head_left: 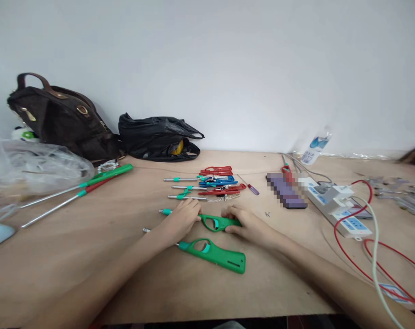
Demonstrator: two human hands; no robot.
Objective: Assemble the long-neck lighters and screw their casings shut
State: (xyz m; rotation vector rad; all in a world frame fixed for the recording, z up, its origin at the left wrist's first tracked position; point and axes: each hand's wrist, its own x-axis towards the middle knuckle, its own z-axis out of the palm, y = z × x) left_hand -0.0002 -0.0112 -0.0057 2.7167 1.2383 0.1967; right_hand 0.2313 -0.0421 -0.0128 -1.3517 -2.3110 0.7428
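Green lighter [224,223] — closed, handle pinched by right hand [243,221]; left hand [186,215] over barrel, grip unclear. Opened lighters [223,190] behind; nearer lighter [224,257] closed — apparently pending.

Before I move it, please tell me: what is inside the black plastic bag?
Something yellow shows in the opening of the black plastic bag, too little to identify. Anything else inside is hidden by the plastic.

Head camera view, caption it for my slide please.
Left hand and right hand on a green lighter, a second lighter beside it on the table.
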